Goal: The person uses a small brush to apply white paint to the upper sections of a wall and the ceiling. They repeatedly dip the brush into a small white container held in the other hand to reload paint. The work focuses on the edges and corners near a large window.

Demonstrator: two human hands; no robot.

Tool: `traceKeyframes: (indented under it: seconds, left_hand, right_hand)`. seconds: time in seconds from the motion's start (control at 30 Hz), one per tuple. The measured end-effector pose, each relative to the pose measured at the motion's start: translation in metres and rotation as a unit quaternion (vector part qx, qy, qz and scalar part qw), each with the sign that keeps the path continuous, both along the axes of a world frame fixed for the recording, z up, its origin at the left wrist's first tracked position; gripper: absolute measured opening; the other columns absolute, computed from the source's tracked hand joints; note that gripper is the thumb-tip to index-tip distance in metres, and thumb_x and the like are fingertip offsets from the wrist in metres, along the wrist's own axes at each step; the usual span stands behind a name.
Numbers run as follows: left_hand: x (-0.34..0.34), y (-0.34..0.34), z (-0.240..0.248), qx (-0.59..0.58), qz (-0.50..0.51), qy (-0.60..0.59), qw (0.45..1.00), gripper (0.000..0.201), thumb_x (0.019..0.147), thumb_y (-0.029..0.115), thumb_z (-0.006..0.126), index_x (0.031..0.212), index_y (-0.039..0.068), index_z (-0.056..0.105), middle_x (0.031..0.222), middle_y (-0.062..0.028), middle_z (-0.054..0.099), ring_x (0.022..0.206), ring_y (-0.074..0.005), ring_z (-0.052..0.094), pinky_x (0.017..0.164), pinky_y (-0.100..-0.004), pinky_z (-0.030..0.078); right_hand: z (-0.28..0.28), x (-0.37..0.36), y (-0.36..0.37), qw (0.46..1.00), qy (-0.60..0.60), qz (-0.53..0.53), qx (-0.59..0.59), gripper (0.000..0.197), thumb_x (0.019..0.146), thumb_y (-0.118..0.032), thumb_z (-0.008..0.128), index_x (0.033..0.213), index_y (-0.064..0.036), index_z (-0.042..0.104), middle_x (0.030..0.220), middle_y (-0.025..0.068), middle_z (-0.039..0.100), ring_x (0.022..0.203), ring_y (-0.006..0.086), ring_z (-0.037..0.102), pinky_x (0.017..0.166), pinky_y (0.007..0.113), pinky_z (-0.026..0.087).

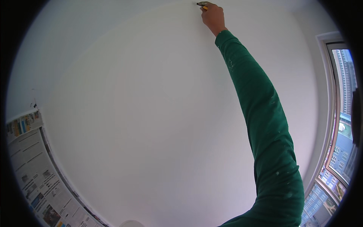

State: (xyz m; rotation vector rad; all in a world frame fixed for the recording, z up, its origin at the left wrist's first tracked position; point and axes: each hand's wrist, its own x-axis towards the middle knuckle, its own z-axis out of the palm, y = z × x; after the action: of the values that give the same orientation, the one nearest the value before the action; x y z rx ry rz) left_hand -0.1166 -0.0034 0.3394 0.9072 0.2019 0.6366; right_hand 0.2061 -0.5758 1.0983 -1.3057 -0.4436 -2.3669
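Observation:
My right arm, in a green sleeve with pale specks, stretches up the white wall (151,113). At its end my right hand (213,17) is closed around a small yellow-and-black tool (205,7). The tool's dark tip points left and lies at or very near the wall's upper part. Too little of it shows to tell its exact kind. My left hand is out of view.
Newspaper sheets (41,181) cover a panel at the lower left, with loose wires (34,104) above it. On the right is a framed window (334,113) with tall buildings outside. Part of a pale rounded object (131,223) shows at the bottom edge.

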Motion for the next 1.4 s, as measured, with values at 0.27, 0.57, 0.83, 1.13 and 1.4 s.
traceKeyframes:
  seconds: [0.27,0.57,0.83,1.13,1.4]
  left_hand:
    - [-0.002,0.006,-0.01,0.017,-0.012,0.0,1.0,0.06,0.096,0.021,0.056,0.146,-0.008,0.04,0.129,-0.0245,0.063,0.107,-0.0362,0.069,0.098,-0.0506,0.055]
    - [-0.011,-0.004,-0.003,0.014,-0.006,0.015,1.0,0.06,0.098,0.022,0.055,0.148,-0.007,0.039,0.132,-0.0244,0.061,0.111,-0.0377,0.068,0.099,-0.0509,0.055]
    - [-0.025,-0.01,-0.013,-0.006,0.034,0.013,0.999,0.059,0.099,0.023,0.055,0.148,-0.006,0.039,0.134,-0.0239,0.06,0.114,-0.0388,0.066,0.099,-0.0527,0.055]
    - [-0.046,-0.017,-0.03,-0.038,0.057,-0.005,0.998,0.06,0.099,0.023,0.054,0.15,-0.004,0.038,0.141,-0.0218,0.055,0.12,-0.0378,0.063,0.101,-0.0529,0.053]
    - [-0.063,-0.028,-0.024,-0.037,0.095,0.01,0.995,0.063,0.096,0.025,0.058,0.148,-0.004,0.04,0.135,-0.0214,0.059,0.114,-0.0359,0.065,0.094,-0.0506,0.056]
  right_hand:
    - [-0.008,-0.017,-0.006,0.997,0.05,0.051,0.031,0.021,0.096,-0.005,0.058,0.109,0.002,0.073,0.099,0.0249,0.072,0.089,0.043,0.068,0.078,0.047,0.056]
    - [0.005,0.003,-0.006,0.992,-0.062,-0.11,0.005,0.022,0.095,-0.004,0.057,0.111,0.0008,0.072,0.1,0.024,0.071,0.093,0.0408,0.065,0.084,0.047,0.053]
    - [-0.017,0.014,0.169,0.991,-0.029,-0.046,-0.119,0.024,0.091,-0.006,0.056,0.109,-0.0039,0.072,0.092,0.0229,0.071,0.087,0.0389,0.068,0.08,0.049,0.056]
    - [-0.011,0.011,0.11,0.996,-0.084,-0.025,-0.014,0.024,0.097,0.0,0.05,0.111,0.0041,0.069,0.101,0.0215,0.071,0.097,0.036,0.064,0.086,0.042,0.054]
    - [-0.006,0.039,0.211,0.989,-0.112,-0.048,-0.08,0.026,0.097,-0.003,0.052,0.116,0.0061,0.069,0.094,0.0204,0.071,0.086,0.0308,0.066,0.076,0.04,0.054]
